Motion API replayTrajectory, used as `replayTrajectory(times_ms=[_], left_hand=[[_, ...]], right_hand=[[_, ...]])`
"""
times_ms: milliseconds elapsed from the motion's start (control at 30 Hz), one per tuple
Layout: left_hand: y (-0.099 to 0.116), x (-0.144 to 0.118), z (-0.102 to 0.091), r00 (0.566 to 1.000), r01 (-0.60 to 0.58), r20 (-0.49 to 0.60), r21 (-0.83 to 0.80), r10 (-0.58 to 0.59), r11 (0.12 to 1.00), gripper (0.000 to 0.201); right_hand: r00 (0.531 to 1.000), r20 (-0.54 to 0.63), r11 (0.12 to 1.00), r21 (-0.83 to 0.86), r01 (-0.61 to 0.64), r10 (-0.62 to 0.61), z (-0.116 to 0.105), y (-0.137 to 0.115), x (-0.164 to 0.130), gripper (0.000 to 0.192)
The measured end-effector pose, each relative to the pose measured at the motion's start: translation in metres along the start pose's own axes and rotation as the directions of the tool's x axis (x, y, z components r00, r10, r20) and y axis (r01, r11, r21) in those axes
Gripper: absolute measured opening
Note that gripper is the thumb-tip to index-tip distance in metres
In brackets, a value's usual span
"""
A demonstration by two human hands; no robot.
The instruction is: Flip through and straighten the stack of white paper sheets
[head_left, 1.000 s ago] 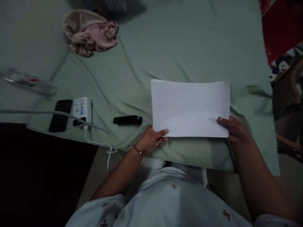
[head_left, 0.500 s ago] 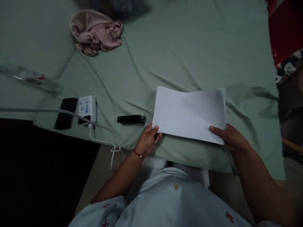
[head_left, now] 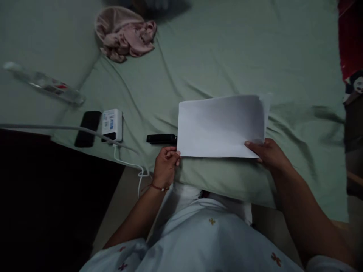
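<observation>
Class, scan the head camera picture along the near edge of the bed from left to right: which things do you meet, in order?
Black phone → white charger block → black stapler → left hand → white paper sheets → right hand.

dim light is falling over a bed [head_left: 227, 49] covered in a wrinkled pale green sheet, with dark floor [head_left: 42, 196] lying at its left

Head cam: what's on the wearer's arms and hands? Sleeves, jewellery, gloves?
Both hands bare, no gloves. Left hand has a thin red thread bracelet at the wrist. Right hand shows nothing worn. Forearms uncovered; short pale sleeves with small red cross motifs.
</observation>
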State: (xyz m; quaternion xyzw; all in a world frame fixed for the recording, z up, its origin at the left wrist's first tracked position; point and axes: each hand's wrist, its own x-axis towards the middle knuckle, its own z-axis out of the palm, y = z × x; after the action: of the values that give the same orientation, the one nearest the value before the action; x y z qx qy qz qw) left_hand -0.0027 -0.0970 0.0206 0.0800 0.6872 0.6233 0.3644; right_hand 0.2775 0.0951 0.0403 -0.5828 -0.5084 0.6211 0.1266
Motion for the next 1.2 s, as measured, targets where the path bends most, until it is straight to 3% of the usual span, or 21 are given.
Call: replayTrajectory(times_ms=[200, 300, 367, 467, 533, 567, 667, 800, 1000, 1100, 1200], left_hand=[[-0.010, 0.001, -0.013, 0.993, -0.062, -0.092, 0.093, 0.071, 0.994, 0.049], [-0.014, -0.001, -0.018, 0.973, -0.149, -0.132, 0.264, 0.188, 0.953, 0.042], [-0.015, -0.004, -0.021, 0.920, -0.284, -0.109, 0.479, 0.377, 0.831, 0.031], [-0.011, -0.008, -0.024, 0.751, -0.488, 0.079, 0.735, 0.655, 0.471, 0.026], [-0.008, -0.008, -0.024, 0.665, -0.550, 0.205, 0.785, 0.718, 0.285, 0.038], [-0.008, -0.007, -0.023, 0.648, -0.562, 0.246, 0.793, 0.721, 0.236, 0.045], [-0.010, -0.001, -0.020, 0.674, -0.556, 0.312, 0.811, 0.670, 0.181, 0.058], [-0.018, 0.006, -0.021, 0.713, -0.563, 0.392, 0.814, 0.581, 0.142, 0.060], [-0.019, 0.013, -0.033, 0.703, -0.594, 0.424, 0.792, 0.571, 0.143, 0.063], [-0.014, 0.019, -0.041, 0.699, -0.593, 0.426, 0.795, 0.575, 0.132, 0.065], [-0.011, 0.022, -0.047, 0.668, -0.612, 0.431, 0.782, 0.606, 0.118, 0.063]], right_hand=[[0.999, 0.049, 0.999, 0.037, 0.019, -0.020, 0.006, 0.000, 0.019, 0.041], [0.998, 0.042, 0.999, 0.024, 0.040, -0.041, 0.006, -0.001, 0.025, 0.040], [0.998, 0.043, 0.999, 0.009, 0.054, -0.054, 0.008, -0.004, 0.027, 0.040], [0.997, 0.038, 0.998, 0.015, 0.064, -0.064, 0.012, -0.010, 0.027, 0.040], [0.997, 0.036, 0.997, 0.013, 0.074, -0.074, 0.016, -0.013, 0.028, 0.040], [0.996, 0.035, 0.997, 0.010, 0.081, -0.082, 0.018, -0.014, 0.029, 0.039], [0.995, 0.040, 0.996, 0.007, 0.090, -0.091, 0.022, -0.015, 0.033, 0.037], [0.991, 0.061, 0.992, 0.016, 0.122, -0.123, 0.024, -0.017, 0.034, 0.038], [0.982, 0.050, 0.980, -0.066, 0.186, -0.183, 0.029, -0.016, 0.037, 0.036], [0.957, 0.055, 0.956, -0.044, 0.289, -0.286, 0.035, -0.015, 0.038, 0.036], [0.941, 0.051, 0.942, 0.007, 0.335, -0.335, 0.031, -0.015, 0.034, 0.035]])
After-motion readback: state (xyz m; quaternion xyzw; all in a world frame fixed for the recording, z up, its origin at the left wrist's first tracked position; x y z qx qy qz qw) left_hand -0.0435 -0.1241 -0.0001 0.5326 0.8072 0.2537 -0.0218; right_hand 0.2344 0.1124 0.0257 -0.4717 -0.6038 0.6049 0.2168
